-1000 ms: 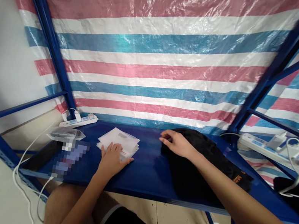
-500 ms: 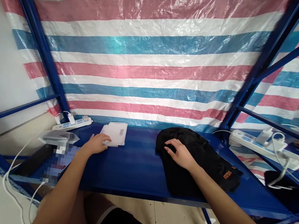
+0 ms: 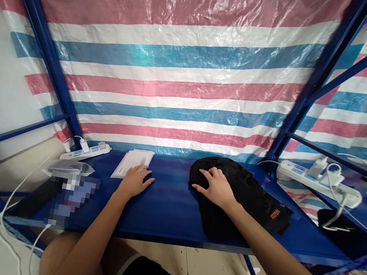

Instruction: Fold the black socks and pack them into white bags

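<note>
My left hand (image 3: 135,181) lies with fingers spread over the near right edge of a thin stack of white cards or packets (image 3: 133,159) on the blue shelf (image 3: 164,205). Its fingers cover part of the stack; the rest shows behind them. Farther right, my right hand (image 3: 216,187) rests with fingers apart on a folded black cloth item (image 3: 248,191), which has orange lettering near its right end. Whether that cloth is a garment or a bag I cannot tell.
A white power strip (image 3: 84,152) lies at the back left, with a clear plastic bag (image 3: 70,167) and a blurred-out item (image 3: 73,198) in front. Another power strip (image 3: 317,182) with plugs and cables is at the right. Blue frame posts (image 3: 317,80) rise beside a striped sheet (image 3: 181,70).
My left hand has moved right across the white stack, from its left side to its near right edge. The stack now sits more slanted. My right hand stays on the black cloth.
</note>
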Available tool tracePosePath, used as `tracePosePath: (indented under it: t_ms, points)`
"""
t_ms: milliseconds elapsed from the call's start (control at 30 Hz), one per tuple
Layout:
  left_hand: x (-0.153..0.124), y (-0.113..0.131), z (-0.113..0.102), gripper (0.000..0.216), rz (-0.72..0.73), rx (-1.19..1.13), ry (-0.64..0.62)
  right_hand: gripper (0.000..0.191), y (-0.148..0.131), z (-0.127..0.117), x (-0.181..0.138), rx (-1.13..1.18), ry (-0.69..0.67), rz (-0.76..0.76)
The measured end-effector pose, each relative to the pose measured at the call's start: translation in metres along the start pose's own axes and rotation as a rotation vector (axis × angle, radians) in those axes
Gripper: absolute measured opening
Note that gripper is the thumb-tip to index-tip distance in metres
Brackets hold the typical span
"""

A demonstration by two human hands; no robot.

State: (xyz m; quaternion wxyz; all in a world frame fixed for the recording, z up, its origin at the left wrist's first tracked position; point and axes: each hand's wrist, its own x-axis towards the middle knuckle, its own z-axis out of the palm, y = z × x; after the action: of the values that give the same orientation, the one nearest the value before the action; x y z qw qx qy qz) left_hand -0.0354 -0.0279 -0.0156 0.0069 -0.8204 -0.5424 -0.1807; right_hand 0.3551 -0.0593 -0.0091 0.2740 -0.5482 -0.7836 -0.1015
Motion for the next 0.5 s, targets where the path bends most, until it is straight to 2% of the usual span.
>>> tracePosePath:
  t_ms: [67,133,233,300,367,433,500]
  points:
    - [-0.004,-0.008,0.0,0.043,-0.048,0.016,0.035,0.045,0.001,0.0,0.0,-0.017,-0.044,-0.041]
    - [-0.009,-0.016,-0.002,0.038,-0.053,0.028,0.078,0.034,0.006,-0.004,0.002,0.022,-0.06,-0.028]
    - [-0.02,-0.016,-0.012,0.037,0.025,0.001,0.168,0.037,0.017,-0.019,0.016,0.158,-0.006,0.048]
    - [-0.03,-0.005,-0.023,0.042,0.084,-0.063,0.254,0.039,0.021,-0.036,0.033,0.224,0.078,0.124]
    - [-0.041,0.014,-0.037,0.051,0.095,-0.15,0.344,0.04,0.013,-0.056,0.05,0.263,0.151,0.15]
    - [-0.055,0.036,-0.052,0.063,0.071,-0.216,0.42,0.042,-0.01,-0.074,0.064,0.337,0.194,0.048]
    - [-0.071,0.056,-0.065,0.077,0.066,-0.226,0.499,0.043,-0.042,-0.086,0.069,0.445,0.133,-0.178]
